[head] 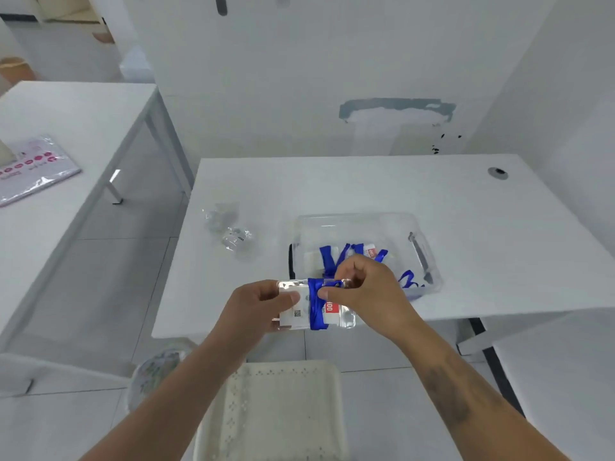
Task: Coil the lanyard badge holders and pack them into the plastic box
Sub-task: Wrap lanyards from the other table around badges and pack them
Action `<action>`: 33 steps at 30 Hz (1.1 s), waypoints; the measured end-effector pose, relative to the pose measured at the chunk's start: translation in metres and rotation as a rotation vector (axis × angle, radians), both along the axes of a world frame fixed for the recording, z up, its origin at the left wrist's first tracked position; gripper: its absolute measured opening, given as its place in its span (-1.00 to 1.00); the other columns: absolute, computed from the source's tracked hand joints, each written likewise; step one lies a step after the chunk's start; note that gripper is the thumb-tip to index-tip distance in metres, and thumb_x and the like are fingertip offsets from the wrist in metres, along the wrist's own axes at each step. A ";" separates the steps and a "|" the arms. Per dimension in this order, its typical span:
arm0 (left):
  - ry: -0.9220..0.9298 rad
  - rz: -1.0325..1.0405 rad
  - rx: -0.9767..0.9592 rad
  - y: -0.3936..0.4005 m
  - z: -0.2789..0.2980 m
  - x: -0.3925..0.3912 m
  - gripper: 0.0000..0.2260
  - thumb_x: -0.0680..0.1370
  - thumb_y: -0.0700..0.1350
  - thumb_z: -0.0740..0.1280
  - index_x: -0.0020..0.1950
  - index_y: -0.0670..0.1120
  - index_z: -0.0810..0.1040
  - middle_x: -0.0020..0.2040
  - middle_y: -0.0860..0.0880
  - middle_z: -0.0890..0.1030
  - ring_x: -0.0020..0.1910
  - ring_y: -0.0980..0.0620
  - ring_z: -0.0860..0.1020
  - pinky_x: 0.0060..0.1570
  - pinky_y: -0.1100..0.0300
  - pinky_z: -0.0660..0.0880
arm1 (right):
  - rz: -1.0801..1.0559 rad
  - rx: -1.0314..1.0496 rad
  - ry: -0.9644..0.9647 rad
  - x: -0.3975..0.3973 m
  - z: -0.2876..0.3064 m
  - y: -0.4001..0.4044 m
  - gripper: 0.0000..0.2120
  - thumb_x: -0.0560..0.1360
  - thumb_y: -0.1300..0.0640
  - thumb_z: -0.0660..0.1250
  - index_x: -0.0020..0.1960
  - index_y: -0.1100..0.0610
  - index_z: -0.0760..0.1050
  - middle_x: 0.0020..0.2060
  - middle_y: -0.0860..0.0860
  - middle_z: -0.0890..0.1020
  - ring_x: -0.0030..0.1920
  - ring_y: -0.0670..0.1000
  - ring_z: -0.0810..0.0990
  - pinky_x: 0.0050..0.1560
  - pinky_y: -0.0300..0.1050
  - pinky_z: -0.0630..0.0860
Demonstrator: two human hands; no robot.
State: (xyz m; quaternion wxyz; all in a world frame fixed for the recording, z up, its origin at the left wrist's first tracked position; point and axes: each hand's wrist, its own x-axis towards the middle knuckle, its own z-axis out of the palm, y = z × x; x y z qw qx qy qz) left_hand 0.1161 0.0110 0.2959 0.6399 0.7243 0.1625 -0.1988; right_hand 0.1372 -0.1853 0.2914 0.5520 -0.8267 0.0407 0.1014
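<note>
I hold a clear badge holder (pixel 301 311) with a white card and red label above the table's front edge. A blue lanyard (pixel 316 304) is wound around its middle. My left hand (pixel 256 311) grips the holder's left end, thumb on top. My right hand (pixel 362 291) pinches the lanyard's end at the holder's top edge. Behind my hands stands the clear plastic box (pixel 422 251) on the white table (pixel 466 211). Inside it lie several badge holders wrapped in blue lanyards (pixel 332 257).
Crumpled clear plastic wrappers (pixel 229 231) lie on the table left of the box. A second white table (pixel 66 128) at the left carries a plastic-wrapped pack (pixel 33 168). A cream perforated seat (pixel 283 410) is below my arms. The table has a cable hole (pixel 498 172).
</note>
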 end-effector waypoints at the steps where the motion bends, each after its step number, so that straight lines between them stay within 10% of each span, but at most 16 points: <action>1: -0.002 0.009 -0.005 -0.015 0.003 -0.001 -0.93 0.57 -0.20 0.38 -0.07 -0.11 0.66 -0.15 -0.11 0.73 -0.23 0.06 0.71 -0.25 0.20 0.65 | -0.006 0.000 -0.001 0.001 0.001 -0.014 -0.73 0.30 0.13 0.62 -0.18 0.04 0.52 -0.35 -0.11 0.55 -0.43 -0.22 0.46 -0.34 -0.30 0.44; 15: -0.068 0.006 0.132 -0.100 0.005 0.070 -0.85 0.63 -0.16 0.29 -0.08 0.00 0.62 -0.09 -0.05 0.66 -0.14 0.01 0.65 -0.33 0.26 0.61 | 0.044 -0.075 -0.005 0.071 -0.008 -0.094 -0.81 0.34 0.16 0.58 -0.17 0.00 0.59 -0.34 -0.12 0.66 -0.37 -0.16 0.55 -0.35 -0.30 0.47; 18: -0.115 -0.057 0.319 -0.102 -0.010 0.094 -0.82 0.63 -0.12 0.27 -0.13 0.07 0.59 -0.09 0.01 0.66 -0.03 -0.05 0.64 -0.11 0.01 0.66 | 0.059 -0.124 0.054 0.095 -0.024 -0.094 -0.81 0.35 0.13 0.58 -0.13 0.02 0.59 -0.23 -0.06 0.70 -0.21 -0.08 0.65 -0.17 -0.16 0.58; 22: -0.183 -0.199 0.598 -0.104 -0.029 0.114 -0.86 0.62 -0.11 0.23 0.08 0.04 0.57 0.01 0.06 0.62 -0.01 0.00 0.60 -0.38 0.29 0.48 | 0.136 -0.191 0.144 0.119 -0.046 -0.092 -0.81 0.36 0.08 0.57 -0.14 -0.02 0.57 -0.19 -0.02 0.70 -0.15 -0.01 0.68 -0.07 -0.03 0.65; 27: -0.160 -0.523 0.995 -0.109 -0.049 0.131 -0.79 0.60 -0.20 0.21 0.11 -0.10 0.62 0.00 -0.03 0.65 -0.03 -0.02 0.62 -0.06 0.17 0.53 | 0.263 -0.259 0.223 0.130 -0.066 -0.086 -0.81 0.34 0.05 0.58 -0.13 0.01 0.60 -0.21 -0.02 0.69 -0.20 0.01 0.67 -0.08 -0.04 0.65; 33: -0.147 -0.772 1.234 -0.116 -0.060 0.138 -0.78 0.52 -0.33 0.22 0.03 -0.10 0.59 -0.20 -0.01 0.47 -0.14 0.00 0.42 -0.15 0.18 0.42 | 0.405 -0.448 0.225 0.131 -0.083 -0.071 -0.86 0.38 0.02 0.53 -0.11 0.00 0.62 -0.19 -0.10 0.67 -0.15 -0.06 0.65 -0.07 -0.12 0.59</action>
